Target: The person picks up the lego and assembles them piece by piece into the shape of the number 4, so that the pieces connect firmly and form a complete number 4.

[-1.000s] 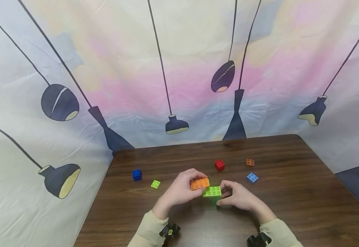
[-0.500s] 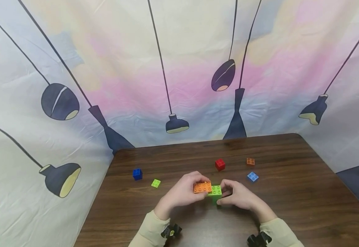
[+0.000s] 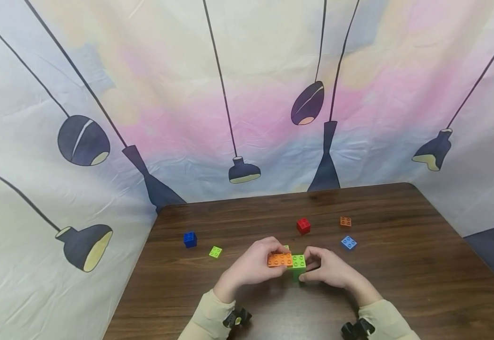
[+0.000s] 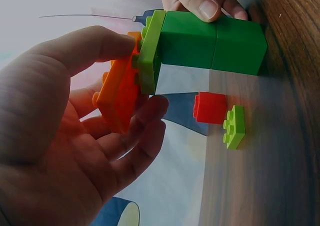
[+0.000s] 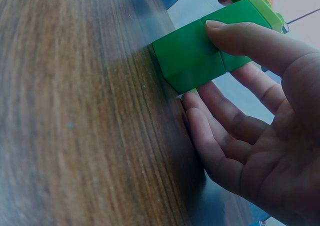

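Note:
My left hand (image 3: pixel 253 264) pinches an orange flat building brick (image 3: pixel 279 260) between thumb and fingers. In the head view this brick overlaps the left part of a lime-green flat brick (image 3: pixel 299 261). Seen from the left wrist, the orange brick (image 4: pixel 120 88) is slightly tilted against the studs of the lime-green brick (image 4: pixel 153 53). That one caps two stacked green blocks (image 4: pixel 212 41) standing upright on the table. My right hand (image 3: pixel 329 268) grips this green stack (image 5: pixel 192 56) from the right, thumb on its near side and fingers behind.
A blue brick (image 3: pixel 190 239) and a lime-green flat brick (image 3: pixel 215 252) lie on the table (image 3: pixel 404 255) at left. Farther back are a red brick (image 3: pixel 303 225), a brownish-orange flat brick (image 3: pixel 346 221) and a light-blue flat brick (image 3: pixel 348 242). Another lime-green piece (image 3: pixel 287 247) peeks out behind the orange brick.
My left hand has shifted the orange brick slightly right and nearer to me, so it now covers more of the lime-green brick's left part. The right hand keeps its hold on the stack.

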Demonstrator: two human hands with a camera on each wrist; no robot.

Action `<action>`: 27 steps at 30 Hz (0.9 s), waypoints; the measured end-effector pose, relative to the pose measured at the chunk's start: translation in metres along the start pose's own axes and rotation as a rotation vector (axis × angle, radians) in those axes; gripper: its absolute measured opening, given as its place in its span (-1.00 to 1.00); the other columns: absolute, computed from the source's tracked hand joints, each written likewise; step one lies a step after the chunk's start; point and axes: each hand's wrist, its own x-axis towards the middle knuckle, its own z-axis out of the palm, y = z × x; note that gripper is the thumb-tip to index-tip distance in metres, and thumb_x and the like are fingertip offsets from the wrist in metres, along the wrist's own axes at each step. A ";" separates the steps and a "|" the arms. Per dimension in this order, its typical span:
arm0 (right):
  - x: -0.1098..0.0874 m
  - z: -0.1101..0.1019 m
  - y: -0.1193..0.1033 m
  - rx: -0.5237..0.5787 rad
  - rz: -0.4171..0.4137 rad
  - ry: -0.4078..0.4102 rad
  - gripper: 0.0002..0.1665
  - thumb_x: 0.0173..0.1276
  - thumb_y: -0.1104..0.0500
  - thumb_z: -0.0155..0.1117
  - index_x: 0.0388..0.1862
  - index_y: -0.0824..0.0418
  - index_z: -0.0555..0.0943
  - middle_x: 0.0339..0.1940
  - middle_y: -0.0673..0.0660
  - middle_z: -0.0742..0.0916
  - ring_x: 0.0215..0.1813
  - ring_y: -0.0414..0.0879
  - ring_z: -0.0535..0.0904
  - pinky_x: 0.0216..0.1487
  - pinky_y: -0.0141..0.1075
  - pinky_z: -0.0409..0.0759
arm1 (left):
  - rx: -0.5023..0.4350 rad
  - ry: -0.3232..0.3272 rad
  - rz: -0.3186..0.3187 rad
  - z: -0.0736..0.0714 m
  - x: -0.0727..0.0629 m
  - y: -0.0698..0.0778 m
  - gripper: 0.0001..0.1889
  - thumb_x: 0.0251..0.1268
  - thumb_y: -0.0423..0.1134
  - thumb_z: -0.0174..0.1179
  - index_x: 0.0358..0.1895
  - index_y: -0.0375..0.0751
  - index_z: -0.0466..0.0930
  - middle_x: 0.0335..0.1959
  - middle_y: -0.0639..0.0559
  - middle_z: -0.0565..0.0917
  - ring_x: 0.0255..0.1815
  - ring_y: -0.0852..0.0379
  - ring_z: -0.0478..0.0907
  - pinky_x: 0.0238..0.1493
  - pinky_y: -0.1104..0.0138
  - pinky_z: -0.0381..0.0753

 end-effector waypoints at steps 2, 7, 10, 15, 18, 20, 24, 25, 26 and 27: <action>0.000 0.000 0.000 0.003 -0.003 -0.002 -0.59 0.22 0.15 0.69 -0.13 0.12 0.59 -0.08 0.06 0.77 0.02 -0.02 0.75 0.07 -0.07 0.73 | -0.009 0.002 -0.003 0.001 0.000 0.000 -0.68 0.25 -0.29 0.50 0.07 -0.12 0.77 -0.09 0.18 0.66 -0.16 0.30 0.54 -0.15 0.46 0.58; 0.000 0.000 -0.001 0.019 -0.011 -0.012 -0.59 0.22 0.16 0.69 -0.13 0.14 0.59 -0.10 0.07 0.78 0.01 -0.02 0.76 0.02 -0.17 0.73 | -0.042 0.015 -0.017 0.003 0.000 0.000 -0.69 0.22 -0.32 0.50 0.04 -0.12 0.76 -0.09 0.20 0.64 -0.18 0.30 0.53 -0.17 0.45 0.59; -0.001 0.000 -0.001 0.023 -0.014 -0.014 -0.59 0.23 0.16 0.69 -0.13 0.15 0.59 -0.10 0.07 0.78 0.01 -0.02 0.76 0.00 -0.21 0.73 | -0.060 0.022 -0.027 0.004 0.000 0.001 -0.69 0.20 -0.34 0.49 0.01 -0.12 0.74 -0.09 0.19 0.64 -0.17 0.30 0.53 -0.16 0.45 0.59; -0.001 -0.001 -0.002 0.029 -0.016 -0.019 -0.59 0.24 0.15 0.68 -0.13 0.15 0.58 -0.09 0.08 0.78 0.01 -0.01 0.76 0.00 -0.21 0.73 | -0.066 0.025 -0.039 0.006 0.001 0.002 -0.70 0.18 -0.35 0.49 -0.02 -0.11 0.73 -0.09 0.19 0.63 -0.16 0.29 0.52 -0.15 0.45 0.59; -0.001 -0.001 -0.001 0.025 -0.016 -0.019 -0.59 0.24 0.15 0.68 -0.13 0.15 0.58 -0.09 0.07 0.78 0.01 -0.02 0.76 0.00 -0.21 0.73 | -0.063 0.026 -0.037 0.006 0.000 0.002 -0.70 0.17 -0.34 0.49 -0.02 -0.11 0.72 -0.07 0.19 0.63 -0.16 0.29 0.52 -0.14 0.45 0.58; -0.001 -0.001 -0.001 0.019 -0.018 -0.017 -0.59 0.24 0.15 0.68 -0.13 0.15 0.58 -0.10 0.07 0.78 0.01 -0.02 0.76 0.00 -0.21 0.73 | -0.060 0.025 -0.031 0.006 0.001 0.002 -0.70 0.18 -0.34 0.49 -0.01 -0.11 0.72 -0.07 0.19 0.63 -0.16 0.29 0.52 -0.14 0.45 0.58; -0.001 -0.001 0.000 0.016 -0.021 -0.018 -0.59 0.24 0.15 0.68 -0.13 0.14 0.58 -0.10 0.07 0.77 0.01 -0.02 0.76 0.00 -0.22 0.73 | -0.055 0.026 -0.018 0.006 0.001 0.001 -0.72 0.22 -0.29 0.52 -0.01 -0.10 0.72 -0.07 0.19 0.64 -0.18 0.30 0.52 -0.18 0.46 0.57; -0.001 -0.001 0.000 0.016 -0.022 -0.019 -0.59 0.24 0.15 0.68 -0.13 0.14 0.58 -0.10 0.07 0.77 0.01 -0.02 0.76 -0.01 -0.22 0.73 | -0.057 0.027 -0.017 0.006 0.001 0.001 -0.72 0.24 -0.27 0.53 -0.02 -0.10 0.72 -0.07 0.18 0.64 -0.18 0.30 0.52 -0.19 0.46 0.57; 0.000 -0.001 0.000 0.016 -0.024 -0.019 -0.59 0.24 0.15 0.68 -0.13 0.14 0.58 -0.10 0.07 0.77 0.01 -0.02 0.76 -0.01 -0.23 0.73 | -0.057 0.030 -0.016 0.006 0.001 0.000 -0.73 0.25 -0.25 0.53 -0.02 -0.10 0.72 -0.07 0.18 0.65 -0.19 0.30 0.52 -0.20 0.46 0.57; 0.000 -0.001 0.001 0.017 -0.026 -0.020 -0.59 0.24 0.15 0.68 -0.14 0.14 0.58 -0.10 0.07 0.77 0.01 -0.02 0.76 -0.01 -0.23 0.73 | -0.058 0.032 -0.016 0.006 0.001 0.000 -0.73 0.26 -0.24 0.54 -0.03 -0.10 0.73 -0.08 0.19 0.65 -0.19 0.30 0.52 -0.21 0.46 0.57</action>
